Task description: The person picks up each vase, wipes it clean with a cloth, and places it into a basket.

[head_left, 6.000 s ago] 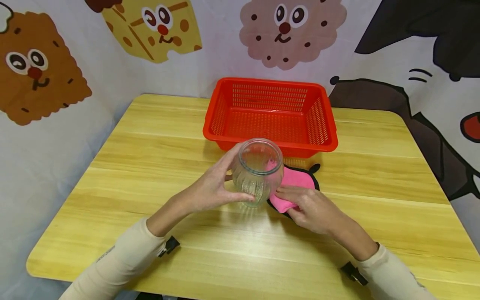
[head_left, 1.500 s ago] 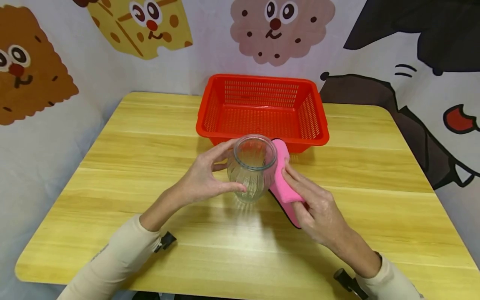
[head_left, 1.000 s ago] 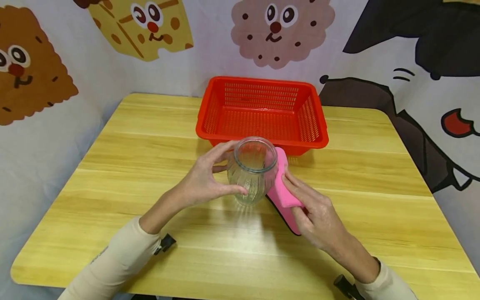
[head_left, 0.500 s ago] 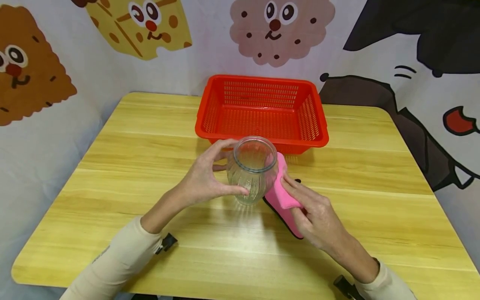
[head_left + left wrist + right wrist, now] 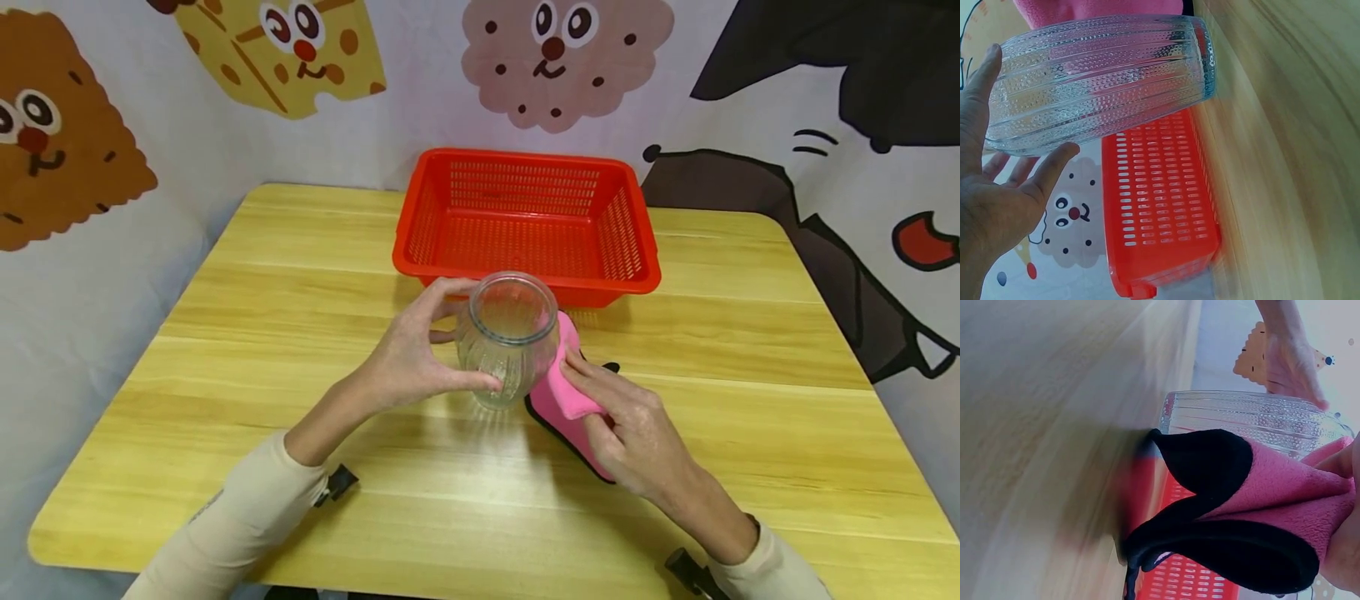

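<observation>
- Left hand [image 5: 408, 354] clamped on clear glass jar [image 5: 506, 367]: thumb across the front, fingers round the far-left side.
- Right hand [image 5: 633, 425] pinches a folded pink cloth [image 5: 573, 400], held against the jar's right wall.
- Hands apart from each other, one either side of the jar.
- Jar upright, mouth up, ribbed and dimpled glass, round-bellied; near the middle of the desk [image 5: 315, 275]. Can't tell if its base touches the desk.
- Cloth has black edging; its lower part hangs below the right hand, toward the desk.
- Red basket [image 5: 525, 157], slotted walls, on the desk just beyond the jar; jar's rim overlaps its front edge in the head view.
- Desk is light wood-grain, rounded corners.
- Behind: white backdrop [image 5: 420, 92] printed with cartoon biscuits and cheese.
- Cream sleeves [image 5: 232, 508] on both forearms.
</observation>
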Motion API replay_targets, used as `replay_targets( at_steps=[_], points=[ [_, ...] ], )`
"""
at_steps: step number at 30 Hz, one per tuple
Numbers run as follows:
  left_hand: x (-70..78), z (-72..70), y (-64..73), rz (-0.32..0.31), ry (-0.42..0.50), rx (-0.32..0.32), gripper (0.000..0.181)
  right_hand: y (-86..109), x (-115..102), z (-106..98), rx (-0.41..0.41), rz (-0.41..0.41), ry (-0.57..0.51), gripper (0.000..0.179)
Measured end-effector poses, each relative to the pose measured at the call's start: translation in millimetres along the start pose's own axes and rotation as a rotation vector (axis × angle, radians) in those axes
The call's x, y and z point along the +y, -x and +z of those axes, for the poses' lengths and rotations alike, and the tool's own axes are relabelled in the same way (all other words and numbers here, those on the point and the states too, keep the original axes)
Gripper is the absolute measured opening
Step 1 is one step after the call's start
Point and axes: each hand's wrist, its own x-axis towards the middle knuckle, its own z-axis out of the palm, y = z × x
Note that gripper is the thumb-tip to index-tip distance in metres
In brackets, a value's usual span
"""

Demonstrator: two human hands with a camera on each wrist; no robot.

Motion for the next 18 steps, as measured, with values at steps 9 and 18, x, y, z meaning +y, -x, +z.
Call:
replay_targets(
  at_steps=[9,18],
  points=[
    [1.1,-0.4,-1.6,-0.003,-0.007,-0.023,0.094,-1.2,1.8,-1.3,0.000,0.013,0.048,0.055],
    [1.7,0.5,-0.6,-0.001,-0.008,-0.013,0.095,-1.0,3.6,-0.3,-0.034,0.014,0.045,0.056]
  ],
)
